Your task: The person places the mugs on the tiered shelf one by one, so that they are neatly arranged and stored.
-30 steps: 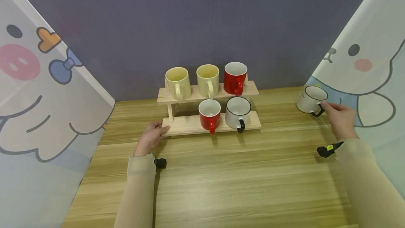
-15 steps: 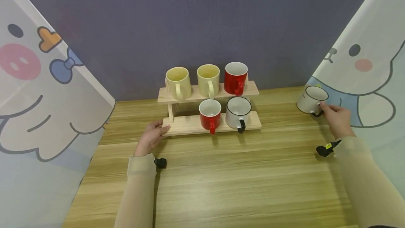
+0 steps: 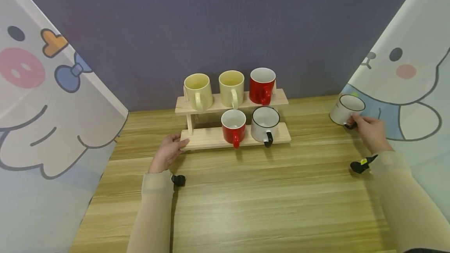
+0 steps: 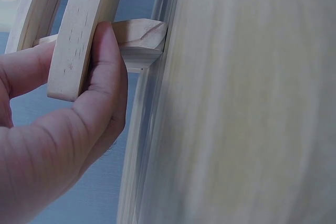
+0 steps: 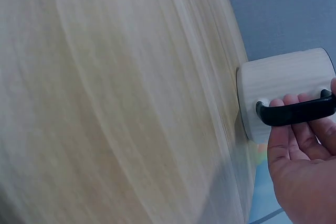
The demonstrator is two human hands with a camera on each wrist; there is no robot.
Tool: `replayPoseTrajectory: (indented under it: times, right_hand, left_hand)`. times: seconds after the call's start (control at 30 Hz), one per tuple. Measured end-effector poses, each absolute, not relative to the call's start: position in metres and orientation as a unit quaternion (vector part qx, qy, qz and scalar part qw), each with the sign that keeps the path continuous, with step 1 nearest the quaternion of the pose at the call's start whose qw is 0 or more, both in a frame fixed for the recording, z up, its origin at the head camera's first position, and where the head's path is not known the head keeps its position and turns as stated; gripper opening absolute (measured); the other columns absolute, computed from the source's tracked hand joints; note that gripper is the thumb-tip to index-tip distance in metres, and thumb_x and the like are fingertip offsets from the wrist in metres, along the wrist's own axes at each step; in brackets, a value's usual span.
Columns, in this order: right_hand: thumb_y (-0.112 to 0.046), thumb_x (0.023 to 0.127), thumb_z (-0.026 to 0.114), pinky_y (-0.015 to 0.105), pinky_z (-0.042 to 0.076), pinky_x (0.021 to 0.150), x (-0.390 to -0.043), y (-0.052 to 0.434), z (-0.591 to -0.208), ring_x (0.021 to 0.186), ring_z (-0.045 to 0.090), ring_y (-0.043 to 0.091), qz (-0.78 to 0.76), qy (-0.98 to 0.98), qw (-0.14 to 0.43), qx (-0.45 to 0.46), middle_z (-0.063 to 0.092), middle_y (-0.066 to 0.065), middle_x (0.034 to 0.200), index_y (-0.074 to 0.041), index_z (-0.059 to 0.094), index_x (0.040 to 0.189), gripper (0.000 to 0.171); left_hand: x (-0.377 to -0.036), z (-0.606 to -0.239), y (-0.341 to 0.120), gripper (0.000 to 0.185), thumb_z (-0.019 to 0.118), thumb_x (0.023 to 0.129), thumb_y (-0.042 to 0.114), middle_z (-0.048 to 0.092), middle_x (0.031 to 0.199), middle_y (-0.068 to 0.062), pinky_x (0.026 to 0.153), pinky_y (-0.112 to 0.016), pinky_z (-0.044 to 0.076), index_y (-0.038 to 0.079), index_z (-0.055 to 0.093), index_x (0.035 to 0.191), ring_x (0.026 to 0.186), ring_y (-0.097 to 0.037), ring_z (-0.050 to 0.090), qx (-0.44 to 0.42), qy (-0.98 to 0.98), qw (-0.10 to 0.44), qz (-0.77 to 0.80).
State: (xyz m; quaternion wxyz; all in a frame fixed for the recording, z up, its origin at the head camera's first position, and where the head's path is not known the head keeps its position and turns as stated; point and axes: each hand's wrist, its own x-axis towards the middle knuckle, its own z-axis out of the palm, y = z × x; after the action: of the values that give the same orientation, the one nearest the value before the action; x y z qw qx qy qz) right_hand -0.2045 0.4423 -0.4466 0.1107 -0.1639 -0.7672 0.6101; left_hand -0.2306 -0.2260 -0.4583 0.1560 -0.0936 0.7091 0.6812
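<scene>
A two-tier wooden rack (image 3: 205,138) stands against the back wall. My left hand (image 3: 168,151) pinches the left end of its lower board, thumb and fingers on opposite faces in the left wrist view, where the board end (image 4: 71,61) shows close up. Far to the right, a white mug (image 3: 341,113) with a dark rim stands on the table. My right hand (image 3: 372,132) holds its black handle (image 5: 299,112), the fingers reaching behind it in the right wrist view; the thumb is mostly cut off at that view's edge.
Two yellow mugs (image 3: 198,91) and a red mug (image 3: 261,91) line the upper tier. On the lower tier stand a smaller red mug (image 3: 232,134) and another white mug (image 3: 259,130) with a black handle. Cartoon-printed panels (image 3: 411,89) border the wooden table (image 3: 260,198) on both sides.
My right hand has shifted slightly left, and its fingers have moved in behind the white mug's handle. The mug stays in place. My left hand and the rack have not moved.
</scene>
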Motion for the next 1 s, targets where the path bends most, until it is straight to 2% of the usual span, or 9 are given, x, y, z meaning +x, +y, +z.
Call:
replayPoseTrajectory:
  times: [0.1, 0.43, 0.67, 0.77, 1.0]
  right_hand:
    - [-0.028, 0.102, 0.065, 0.016, 0.053, 0.066, -0.207, 0.439, -0.447, 0.078, 0.064, 0.003, 0.652, -0.734, 0.115, -0.150, 0.071, -0.006, 0.078, -0.020, 0.077, 0.080, 0.026]
    - [-0.016, 0.103, 0.062, 0.017, 0.054, 0.072, -0.211, 0.434, -0.450, 0.078, 0.068, 0.006, 0.708, -0.686, 0.126, -0.111, 0.072, 0.000, 0.079, -0.013, 0.078, 0.081, 0.028]
    - [-0.024, 0.104, 0.061, 0.011, 0.051, 0.072, -0.209, 0.432, -0.450, 0.078, 0.067, 0.000, 0.678, -0.708, 0.129, -0.150, 0.072, -0.008, 0.077, -0.021, 0.078, 0.079, 0.031]
    - [-0.023, 0.104, 0.062, 0.011, 0.051, 0.074, -0.207, 0.430, -0.447, 0.079, 0.066, 0.000, 0.689, -0.695, 0.129, -0.161, 0.072, -0.008, 0.080, -0.021, 0.077, 0.079, 0.030]
    - [-0.016, 0.104, 0.061, 0.018, 0.054, 0.075, -0.196, 0.418, -0.433, 0.085, 0.067, 0.010, 0.742, -0.647, 0.136, -0.110, 0.073, 0.002, 0.088, -0.003, 0.078, 0.093, 0.024]
  left_hand:
    - [-0.230, -0.457, -0.226, 0.071, 0.063, 0.104, 0.013, 0.044, 0.136, -0.020, 0.087, -0.029, 0.053, -0.011, 0.020, 0.155, 0.107, -0.020, 0.056, -0.096, 0.712, 0.157, 0.678]
    - [-0.232, -0.459, -0.226, 0.072, 0.062, 0.104, 0.012, 0.044, 0.139, -0.024, 0.088, -0.028, 0.053, -0.013, 0.019, 0.155, 0.111, -0.023, 0.056, -0.094, 0.710, 0.156, 0.680]
    - [-0.232, -0.462, -0.225, 0.071, 0.062, 0.104, 0.011, 0.046, 0.136, -0.023, 0.087, -0.027, 0.054, -0.013, 0.020, 0.155, 0.107, -0.022, 0.058, -0.089, 0.710, 0.157, 0.681]
    - [-0.233, -0.462, -0.225, 0.071, 0.062, 0.104, 0.011, 0.046, 0.136, -0.024, 0.088, -0.027, 0.053, -0.013, 0.020, 0.155, 0.108, -0.022, 0.058, -0.090, 0.709, 0.158, 0.682]
    - [-0.231, -0.460, -0.227, 0.075, 0.062, 0.104, 0.014, 0.035, 0.147, -0.026, 0.088, -0.027, 0.052, -0.013, 0.015, 0.156, 0.115, -0.024, 0.051, -0.091, 0.724, 0.158, 0.665]
